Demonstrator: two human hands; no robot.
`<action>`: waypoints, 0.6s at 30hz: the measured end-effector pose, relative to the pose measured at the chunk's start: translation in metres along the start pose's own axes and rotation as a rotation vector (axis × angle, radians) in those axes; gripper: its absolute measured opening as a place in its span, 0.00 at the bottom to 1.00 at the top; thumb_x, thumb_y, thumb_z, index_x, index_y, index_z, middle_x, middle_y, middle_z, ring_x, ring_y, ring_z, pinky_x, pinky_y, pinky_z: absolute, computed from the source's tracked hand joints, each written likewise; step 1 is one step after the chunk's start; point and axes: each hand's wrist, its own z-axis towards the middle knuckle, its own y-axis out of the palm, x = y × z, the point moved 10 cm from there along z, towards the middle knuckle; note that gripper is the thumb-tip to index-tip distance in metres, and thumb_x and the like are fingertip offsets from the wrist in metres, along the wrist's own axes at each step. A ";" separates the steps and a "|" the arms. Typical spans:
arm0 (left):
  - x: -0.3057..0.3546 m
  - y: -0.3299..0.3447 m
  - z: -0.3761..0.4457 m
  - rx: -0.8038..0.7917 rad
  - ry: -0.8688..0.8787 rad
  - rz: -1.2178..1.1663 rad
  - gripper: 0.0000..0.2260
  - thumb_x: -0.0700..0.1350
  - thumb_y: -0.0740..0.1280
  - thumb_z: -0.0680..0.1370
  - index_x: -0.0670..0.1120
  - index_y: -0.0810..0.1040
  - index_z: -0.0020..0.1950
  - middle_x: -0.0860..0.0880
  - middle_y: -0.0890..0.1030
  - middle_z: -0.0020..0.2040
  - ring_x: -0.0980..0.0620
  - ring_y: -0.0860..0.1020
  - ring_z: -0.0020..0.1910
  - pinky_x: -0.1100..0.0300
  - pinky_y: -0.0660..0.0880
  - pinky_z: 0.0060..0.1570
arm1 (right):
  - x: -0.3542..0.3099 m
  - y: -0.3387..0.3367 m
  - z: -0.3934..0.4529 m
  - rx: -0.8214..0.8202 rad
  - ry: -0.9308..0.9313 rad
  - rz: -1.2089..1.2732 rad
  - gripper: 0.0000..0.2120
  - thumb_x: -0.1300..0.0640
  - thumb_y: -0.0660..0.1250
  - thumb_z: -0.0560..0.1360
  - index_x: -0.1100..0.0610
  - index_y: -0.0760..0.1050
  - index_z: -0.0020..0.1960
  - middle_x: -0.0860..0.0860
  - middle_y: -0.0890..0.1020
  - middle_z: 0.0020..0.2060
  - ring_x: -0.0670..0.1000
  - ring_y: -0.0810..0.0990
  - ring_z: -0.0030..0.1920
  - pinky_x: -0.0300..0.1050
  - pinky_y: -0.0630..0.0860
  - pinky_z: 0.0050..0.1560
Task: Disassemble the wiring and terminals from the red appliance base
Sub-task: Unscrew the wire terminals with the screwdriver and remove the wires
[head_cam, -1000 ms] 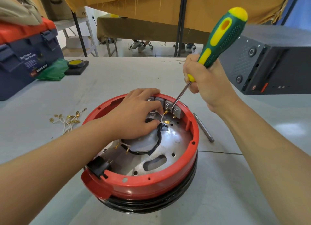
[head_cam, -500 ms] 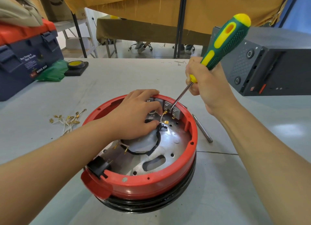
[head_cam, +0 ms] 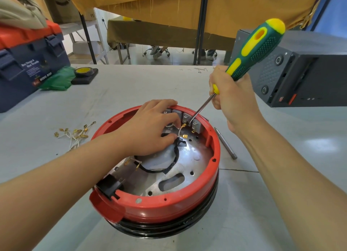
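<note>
The round red appliance base lies upside down on the table, its metal plate and black cable showing inside. My left hand rests inside the far part of the base, thumb and forefinger pinching a thin white wire with brass terminals. My right hand grips a green and yellow screwdriver. Its tip touches the grey terminal blocks at the far inner wall. A black plug socket sits at the near left rim.
A pile of removed white wires with brass terminals lies left of the base. A metal bit lies to its right. A dark grey computer case stands at the right, a blue and red toolbox and tape roll at the left.
The right hand and screwdriver handle have shifted slightly right and up while the tip stays at the terminal blocks. The left hand keeps its pinch on the wire.
</note>
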 end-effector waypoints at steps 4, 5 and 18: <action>0.000 0.000 0.000 -0.001 0.003 0.003 0.11 0.51 0.65 0.76 0.54 0.76 0.58 0.51 0.60 0.75 0.49 0.57 0.72 0.55 0.53 0.70 | -0.005 -0.002 -0.006 0.064 -0.023 -0.007 0.11 0.56 0.59 0.66 0.54 0.60 0.28 0.43 0.62 0.20 0.45 0.61 0.23 0.35 0.60 0.25; 0.000 0.000 0.000 -0.004 0.002 0.003 0.11 0.51 0.65 0.76 0.54 0.76 0.58 0.51 0.60 0.75 0.49 0.57 0.72 0.55 0.53 0.70 | -0.006 -0.002 -0.008 0.075 -0.027 -0.010 0.11 0.56 0.59 0.66 0.54 0.59 0.28 0.44 0.62 0.20 0.46 0.60 0.24 0.36 0.60 0.25; 0.000 0.002 -0.002 -0.006 0.014 0.014 0.11 0.51 0.64 0.76 0.55 0.76 0.58 0.51 0.59 0.75 0.50 0.56 0.73 0.56 0.52 0.70 | -0.037 -0.002 -0.017 -0.011 -0.212 -0.057 0.14 0.61 0.59 0.70 0.68 0.61 0.30 0.58 0.60 0.26 0.47 0.60 0.27 0.34 0.59 0.27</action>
